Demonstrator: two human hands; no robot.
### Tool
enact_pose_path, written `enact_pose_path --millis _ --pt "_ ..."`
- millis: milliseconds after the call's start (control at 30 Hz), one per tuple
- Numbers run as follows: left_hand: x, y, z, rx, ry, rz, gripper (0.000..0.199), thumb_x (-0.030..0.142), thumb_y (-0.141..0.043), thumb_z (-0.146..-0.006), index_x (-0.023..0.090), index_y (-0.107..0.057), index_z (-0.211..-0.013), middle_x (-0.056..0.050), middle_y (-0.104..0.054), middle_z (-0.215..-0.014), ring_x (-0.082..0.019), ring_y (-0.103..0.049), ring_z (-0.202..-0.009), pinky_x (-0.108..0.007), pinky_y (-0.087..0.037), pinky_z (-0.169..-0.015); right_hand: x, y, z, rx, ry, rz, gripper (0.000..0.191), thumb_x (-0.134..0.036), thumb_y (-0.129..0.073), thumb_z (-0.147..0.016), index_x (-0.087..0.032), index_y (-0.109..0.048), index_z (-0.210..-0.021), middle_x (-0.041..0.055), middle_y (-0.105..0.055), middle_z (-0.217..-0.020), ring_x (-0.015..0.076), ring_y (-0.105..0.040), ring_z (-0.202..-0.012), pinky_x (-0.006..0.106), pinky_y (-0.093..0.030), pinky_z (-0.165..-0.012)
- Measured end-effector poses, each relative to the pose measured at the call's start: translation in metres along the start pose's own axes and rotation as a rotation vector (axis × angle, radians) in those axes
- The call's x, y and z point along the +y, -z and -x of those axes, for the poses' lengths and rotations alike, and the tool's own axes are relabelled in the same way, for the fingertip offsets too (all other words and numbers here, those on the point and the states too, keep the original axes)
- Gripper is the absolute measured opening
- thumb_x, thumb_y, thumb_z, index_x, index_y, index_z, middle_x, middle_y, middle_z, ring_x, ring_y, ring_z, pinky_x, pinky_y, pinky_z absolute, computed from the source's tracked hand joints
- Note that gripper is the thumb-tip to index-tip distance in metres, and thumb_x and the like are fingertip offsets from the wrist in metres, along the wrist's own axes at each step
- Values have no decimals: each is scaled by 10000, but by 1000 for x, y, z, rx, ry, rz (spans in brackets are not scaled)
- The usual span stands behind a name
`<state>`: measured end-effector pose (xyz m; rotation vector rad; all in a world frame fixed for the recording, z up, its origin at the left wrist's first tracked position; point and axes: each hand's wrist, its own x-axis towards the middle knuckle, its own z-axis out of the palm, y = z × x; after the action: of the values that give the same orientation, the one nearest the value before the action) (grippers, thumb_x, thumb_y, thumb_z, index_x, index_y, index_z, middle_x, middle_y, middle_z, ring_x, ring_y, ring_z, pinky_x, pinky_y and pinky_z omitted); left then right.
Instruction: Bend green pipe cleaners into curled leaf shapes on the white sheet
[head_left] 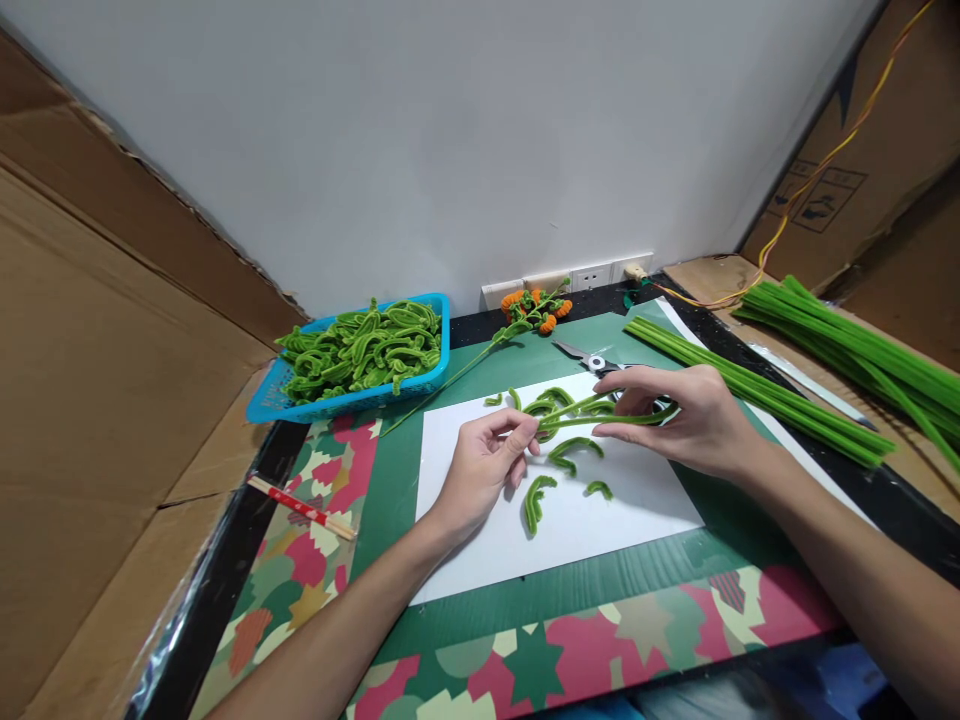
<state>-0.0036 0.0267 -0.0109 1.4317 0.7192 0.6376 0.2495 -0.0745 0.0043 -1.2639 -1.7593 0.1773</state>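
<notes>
A long green pipe cleaner (576,421), bent back in a loop, stretches between my two hands above a white sheet of paper (600,530). My left hand (487,460) pinches its ends between thumb and fingertips. At the bent end my right hand (679,415) is closed around it, thumb below and fingers above. Short curled green pieces lie on the paper, among them a folded one (535,505) and a small arc (599,489); others are partly hidden behind the held stem. Scissors (595,363) lie just beyond my right hand, their handles mostly covered.
A blue basket (444,350) heaped with curled green pieces stands back left. Nearby lies an orange-flowered stem (480,355). Straight green pipe cleaners (757,385) and a larger bundle (855,340) lie right. Chopsticks (302,508) rest at left. Sockets (591,277) line the wall.
</notes>
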Motion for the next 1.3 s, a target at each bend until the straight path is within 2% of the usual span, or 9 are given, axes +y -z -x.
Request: enact_pose_path --millis 233,367,600,667,733,867,1000,1133,1300 --pt "1 -1 0 6 -2 5 394 523 -783 -955 149 -697 -868 3 -685 -790 -21 -495 -416 -154 -320 -382 0 -1 -1 9 -1 22 247 -393 -843 -936 -195 -781 -1069 48 -835 -846 159 -753 -616 249 -611 -609" --pt "3 -2 1 31 -7 -23 399 523 -788 -950 148 -685 -860 14 -656 -762 -28 -501 -427 -151 -342 -381 -1 0 -2 3 -26 -9 266 -376 -854 -924 -193 -787 -1105 60 -845 -886 173 -773 -648 260 -626 -627" --pt "3 -2 2 81 -6 -34 429 568 -784 -936 163 -661 -867 31 -610 -737 -33 -499 -411 -139 -303 -339 -3 6 -6 -18 -221 -224 277 -265 -805 -915 -205 -760 -1182 62 -838 -930 235 -826 -836 294 -662 -685" --pt "4 -2 1 100 -6 -37 449 590 -794 -917 165 -659 -865 33 -605 -730 -36 -493 -403 -144 -300 -326 -3 7 -8 5 -240 -304 332 -249 -815 -899 -202 -745 -1221 80 -833 -1020 237 -820 -890 305 -672 -717" --pt "5 -2 0 113 -9 -37 463 602 -802 -904 165 -656 -855 38 -598 -707 -35 -482 -393 -148 -297 -325 -2 7 -10 12 -257 -404 473 -264 -877 -861 -209 -714 -1302 101 -820 -1152 235 -816 -932 322 -687 -772" --pt "6 -2 -1 139 -20 -12 464 600 -816 -890 162 -664 -857 41 -600 -693 -32 -475 -386 -152 -272 -331 -3 7 -11 -17 -314 -606 754 -286 -966 -789 -247 -633 -1465 108 -804 -1262 224 -823 -896 357 -710 -821" --pt "6 -2 -2 132 -24 14 461 596 -816 -893 160 -668 -870 35 -611 -729 -30 -483 -391 -155 -264 -339 -3 5 -11 -22 -377 -720 679 -300 -970 -789 -247 -696 -1408 116 -792 -1311 218 -826 -868 349 -725 -761" --pt "6 -1 -3 107 -20 -4 441 575 -811 -906 158 -670 -863 30 -610 -741 -29 -491 -407 -149 -264 -350 -1 0 -11 43 -418 -746 577 -316 -944 -826 -233 -739 -1359 115 -821 -1235 226 -824 -889 288 -700 -630" --pt "8 -1 -2 65 -18 -8 440 568 -798 -917 161 -659 -826 28 -605 -716 -34 -485 -407 -151 -278 -354 -2 3 -11 62 -417 -783 578 -253 -986 -759 -249 -780 -1299 92 -843 -1185 264 -850 -887 340 -735 -673"
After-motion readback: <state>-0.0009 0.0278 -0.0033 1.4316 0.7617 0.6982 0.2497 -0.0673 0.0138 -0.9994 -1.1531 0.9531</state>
